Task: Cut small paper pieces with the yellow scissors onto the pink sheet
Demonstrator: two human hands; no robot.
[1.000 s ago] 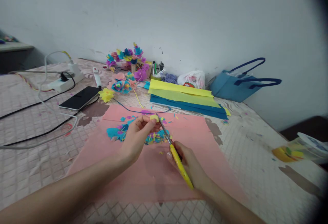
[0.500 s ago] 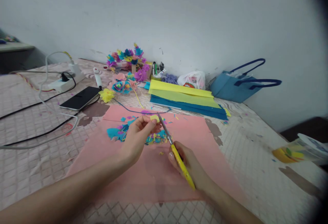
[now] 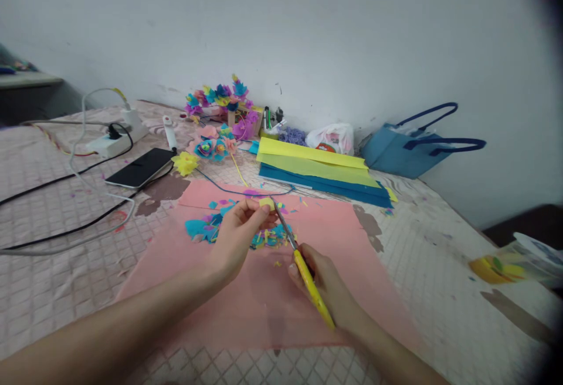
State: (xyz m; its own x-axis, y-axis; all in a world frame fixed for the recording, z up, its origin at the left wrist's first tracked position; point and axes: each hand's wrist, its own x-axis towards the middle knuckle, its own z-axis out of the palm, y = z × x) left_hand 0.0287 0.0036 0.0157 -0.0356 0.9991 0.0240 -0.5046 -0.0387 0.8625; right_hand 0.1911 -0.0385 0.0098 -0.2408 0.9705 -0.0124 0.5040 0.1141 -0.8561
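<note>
My left hand (image 3: 244, 223) pinches a small yellow paper piece (image 3: 266, 202) between thumb and fingers. My right hand (image 3: 323, 276) is wrapped round the yellow handle of the scissors (image 3: 311, 285). The metal blades point up and to the left, and their tips are at the right edge of the yellow piece. Below both hands lies a pink paper sheet (image 3: 246, 314). Blue, yellow and purple paper scraps (image 3: 202, 229) are heaped on it, partly hidden behind my left hand.
Yellow and blue paper sheets (image 3: 321, 168) lie behind the pink sheet. Paper flowers (image 3: 220, 100), a phone (image 3: 139, 168) and a power strip (image 3: 109, 144) with cables stand left. A blue bag (image 3: 398, 150) and a plastic cup (image 3: 505, 264) are right.
The whole view has shifted slightly. The scissors' tips and the yellow piece meet much as before, and both hands keep their hold.
</note>
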